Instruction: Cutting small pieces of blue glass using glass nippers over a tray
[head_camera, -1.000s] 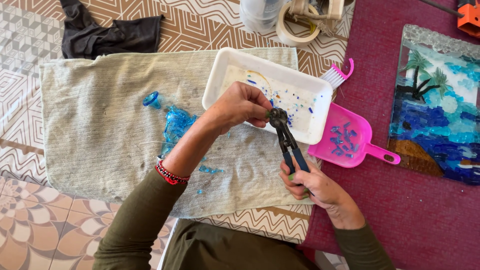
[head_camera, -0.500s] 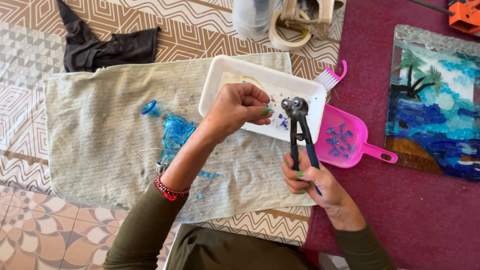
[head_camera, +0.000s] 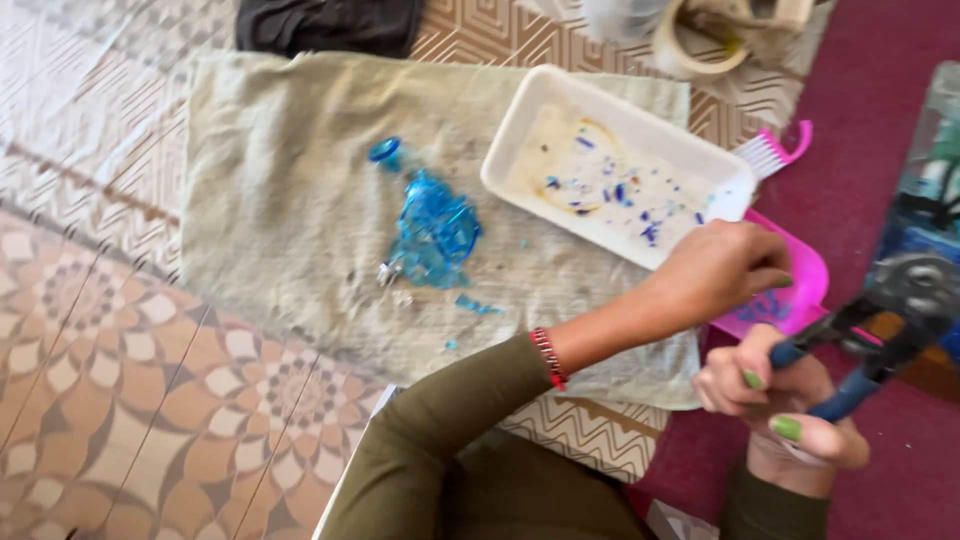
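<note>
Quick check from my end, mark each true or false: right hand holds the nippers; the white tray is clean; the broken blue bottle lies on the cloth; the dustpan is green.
1. The right hand holds the blue-handled nippers. True.
2. The white tray is clean. False: blue chips and stains lie in it.
3. The broken blue bottle lies on the cloth. True.
4. The dustpan is green. False: it is pink, partly behind the left hand.

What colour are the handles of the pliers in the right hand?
Blue, on the pliers in the right hand; head view.
</note>
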